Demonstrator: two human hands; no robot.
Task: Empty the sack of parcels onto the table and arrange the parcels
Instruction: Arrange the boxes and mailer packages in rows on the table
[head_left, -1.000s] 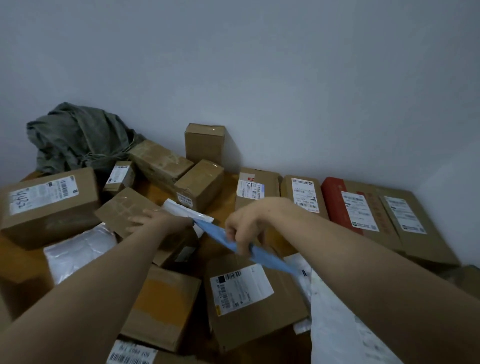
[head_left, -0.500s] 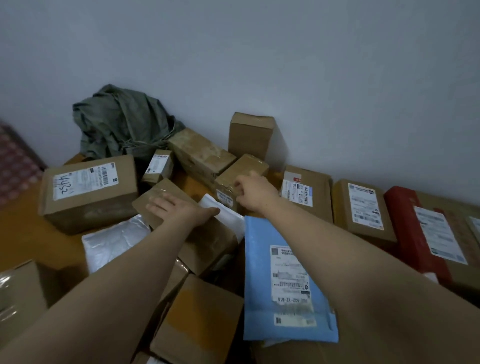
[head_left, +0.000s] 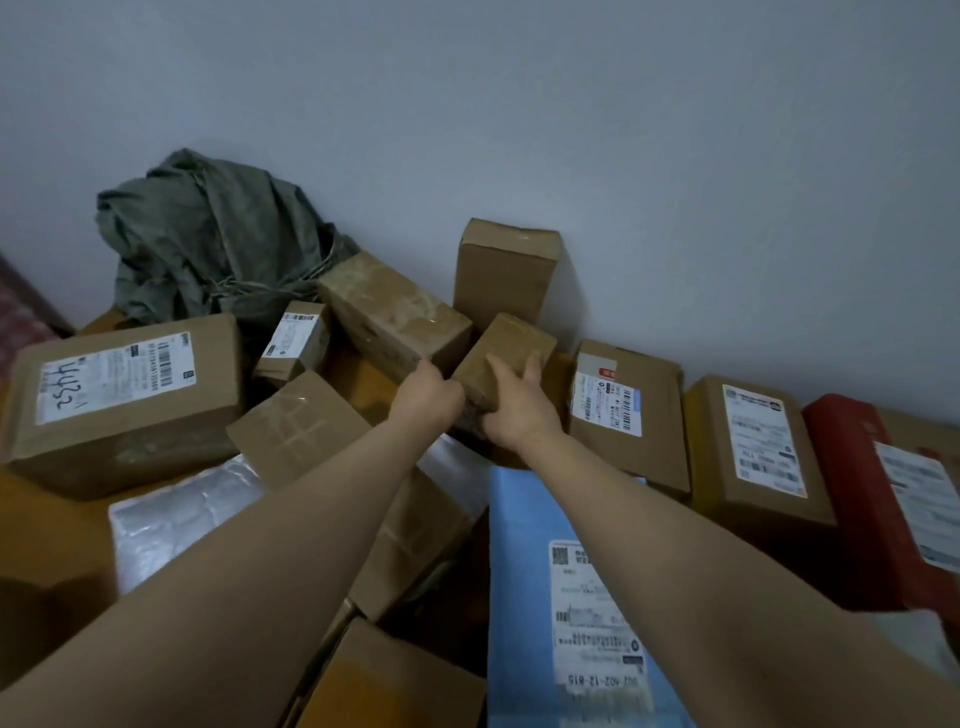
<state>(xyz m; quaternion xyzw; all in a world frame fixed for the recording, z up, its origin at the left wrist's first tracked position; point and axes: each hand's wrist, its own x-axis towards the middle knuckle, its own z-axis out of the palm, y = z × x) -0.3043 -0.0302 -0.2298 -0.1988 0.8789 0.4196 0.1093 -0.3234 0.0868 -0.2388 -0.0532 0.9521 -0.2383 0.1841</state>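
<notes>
Head view, hands: the left hand (head_left: 428, 400) and right hand (head_left: 514, 413) are close together, both clamped on the small brown box (head_left: 511, 343). The left hand's fingers curl at the box's near left corner. The right hand's thumb lies on the top face and its fingers reach round the right edge.
Small brown box: it sits tilted between the hands, just on the near side of an upright box (head_left: 506, 270) that stands against the wall.
Sack: the crumpled grey-green sack (head_left: 208, 234) lies against the wall, well beyond and to the left of the left hand.
Left of the hands: a long taped box (head_left: 389, 312) lies just beyond the left hand, with a small labelled box (head_left: 293, 340) beside it. A large box marked 4452 (head_left: 124, 395) is farther left. A flat brown box (head_left: 296, 426) lies under the left forearm, and a white plastic mailer (head_left: 176, 514) lies nearer than it.
Right of the hands: a labelled box (head_left: 623, 410) is just beside the right hand. A second labelled box (head_left: 753, 447) and then a red parcel (head_left: 852, 493) follow in a row along the wall.
Under the right forearm: a blue mailer (head_left: 524, 597) lies label up.
Surface: orange-brown wood (head_left: 41, 519) shows between the parcels.
</notes>
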